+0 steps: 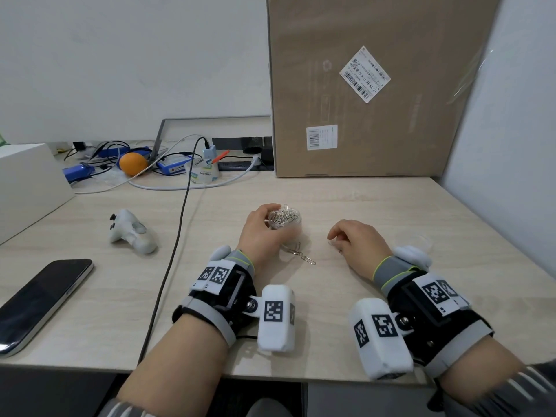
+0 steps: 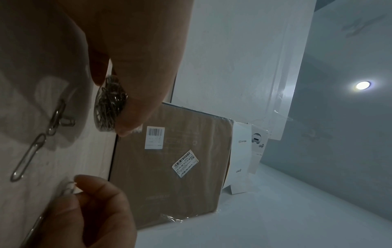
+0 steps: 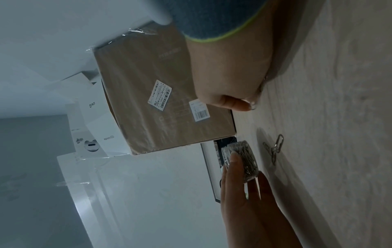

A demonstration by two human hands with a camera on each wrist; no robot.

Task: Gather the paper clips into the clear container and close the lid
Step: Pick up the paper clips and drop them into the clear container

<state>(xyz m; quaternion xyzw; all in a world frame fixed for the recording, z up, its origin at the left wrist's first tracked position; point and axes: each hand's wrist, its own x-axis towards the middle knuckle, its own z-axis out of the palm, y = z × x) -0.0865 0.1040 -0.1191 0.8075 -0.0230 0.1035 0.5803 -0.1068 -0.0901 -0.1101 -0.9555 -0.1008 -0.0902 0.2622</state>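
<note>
Clear container (image 1: pixel 285 219) (clip-filled) in curled left-hand fingers (image 1: pixel 262 210) — right fingers (image 1: pixel 336 233) perhaps pinching a clip.

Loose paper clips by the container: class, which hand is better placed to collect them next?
Right. The left hand already holds the clear container, while the right hand rests nearby, pinching only one clip; the loose paper clips lie between them.

The tape roll (image 1: pixel 204 173) is showing "deli" printed around it, the white box (image 3: pixel 95 117) is reading "pico", and the cardboard box's (image 1: pixel 376 121) shipping label (image 1: pixel 364 74) is showing "15 Y5 EE 15 X 32".
</note>
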